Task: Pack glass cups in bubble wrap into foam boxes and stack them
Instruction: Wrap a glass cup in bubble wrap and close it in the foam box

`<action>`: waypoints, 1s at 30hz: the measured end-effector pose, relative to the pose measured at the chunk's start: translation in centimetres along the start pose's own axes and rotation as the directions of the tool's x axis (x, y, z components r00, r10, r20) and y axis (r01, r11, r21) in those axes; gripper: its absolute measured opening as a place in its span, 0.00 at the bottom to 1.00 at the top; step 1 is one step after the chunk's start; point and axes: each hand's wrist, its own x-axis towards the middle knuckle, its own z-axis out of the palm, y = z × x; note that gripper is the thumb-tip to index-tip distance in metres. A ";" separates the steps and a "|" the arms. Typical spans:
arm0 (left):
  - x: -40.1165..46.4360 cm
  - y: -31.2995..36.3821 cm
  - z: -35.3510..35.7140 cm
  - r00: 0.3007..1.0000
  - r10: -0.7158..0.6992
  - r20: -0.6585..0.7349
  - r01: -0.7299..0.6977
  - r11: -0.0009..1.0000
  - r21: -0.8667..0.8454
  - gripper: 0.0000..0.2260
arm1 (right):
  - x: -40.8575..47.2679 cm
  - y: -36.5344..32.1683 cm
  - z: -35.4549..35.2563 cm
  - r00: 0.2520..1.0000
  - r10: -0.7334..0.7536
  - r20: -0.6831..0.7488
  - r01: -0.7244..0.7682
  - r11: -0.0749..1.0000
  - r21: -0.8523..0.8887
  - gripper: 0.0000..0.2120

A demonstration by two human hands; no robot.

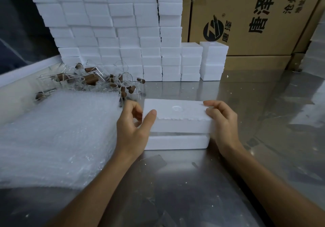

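The fingers [136,110] of the left hand [134,130] are curled around the left end of the foam lid [177,116], and its thumb lies flat on the top near corner of the lid. The fingers [213,111] of the right hand [222,123] are also curled, holding the right end of the same lid, with the fingertips on its top edge. So both hands grip the lid, one at each end.

The lid is just above the foam box base [175,141]. A thin dark gap shows between them, so the lid is not fully down on the base. The base rests on the metal table [193,182]. What is inside the base I cannot tell, because the lid covers it.

Left of the foam box base, touching the left hand's wrist side, lies a thick stack of bubble wrap sheets [58,135]. Behind the base and to the left is a heap of glass cups [98,79] with brown wooden handles, lying in disorder. Directly behind the base, at the far edge of the table, stands a tall wall of stacked foam boxes [123,33], and lower columns of them [202,61] step down to the right. Behind the base to the right stand big cardboard cartons [255,24] with black printed characters and a round logo.
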 end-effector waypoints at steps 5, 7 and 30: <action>-0.1 -0.7 -0.2 0.996 -0.015 -0.091 0.021 0.998 0.059 0.19 | -0.5 -0.4 0.4 0.983 -0.133 0.123 0.140 0.989 -0.049 0.08; -0.1 -0.9 -0.3 0.997 -0.029 -0.072 0.034 0.998 0.059 0.18 | -0.5 -0.6 0.3 0.975 -0.165 0.149 0.178 0.980 -0.083 0.08; 0.3 -2.0 -0.4 0.897 -0.294 0.329 0.294 0.954 0.051 0.26 | 0.5 -1.0 -1.5 0.886 0.181 0.427 -0.104 0.975 -0.197 0.25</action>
